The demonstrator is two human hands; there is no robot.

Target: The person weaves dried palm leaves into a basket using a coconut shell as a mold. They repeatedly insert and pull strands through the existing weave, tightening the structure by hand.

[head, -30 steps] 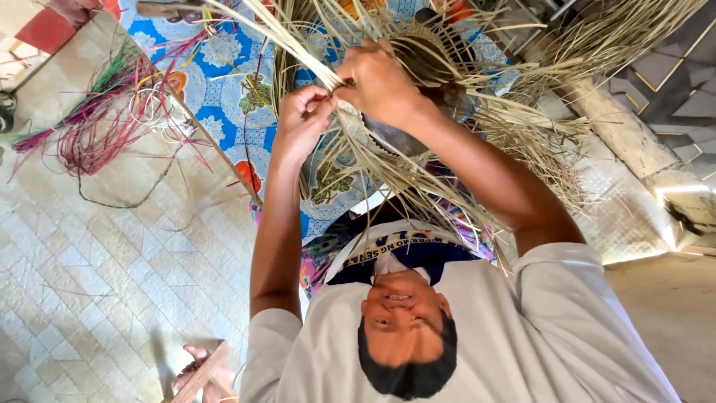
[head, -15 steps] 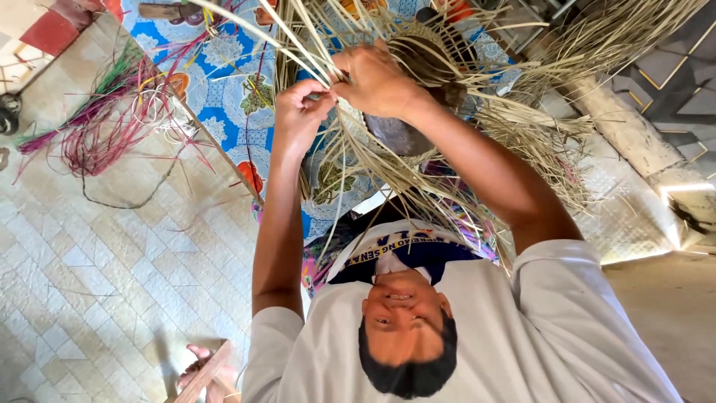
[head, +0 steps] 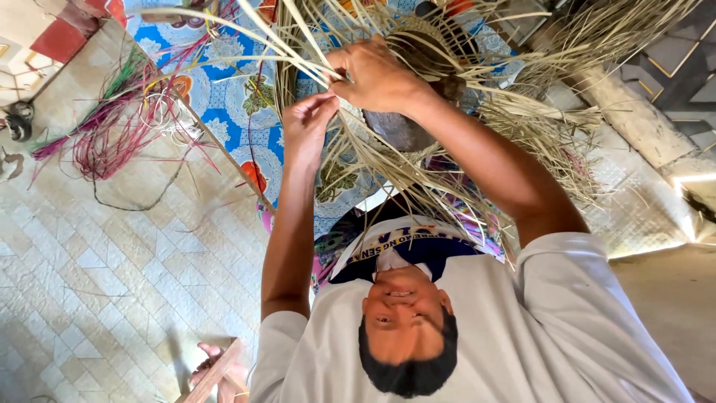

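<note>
Mid-weave, I'd judge: left hand (head: 309, 123) grip pinched on pale straw strands (head: 246, 33), right hand (head: 377, 75) just beside (clamped on the same strands); the next tuck needs steady tension.

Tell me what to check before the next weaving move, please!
1. Left hand pinches the pale straw strands: ok.
2. Right hand is closed on the same strands, next to the half-woven straw piece: ok.
3. The two hands are close together on the work: ok.
4. Loose ends are tidy: not ok, they fan out all around.
5. Coloured strands are within reach: not ok, they lie on the tiled floor, apart from both hands.
6. The weave is tight enough: cannot tell.
</note>
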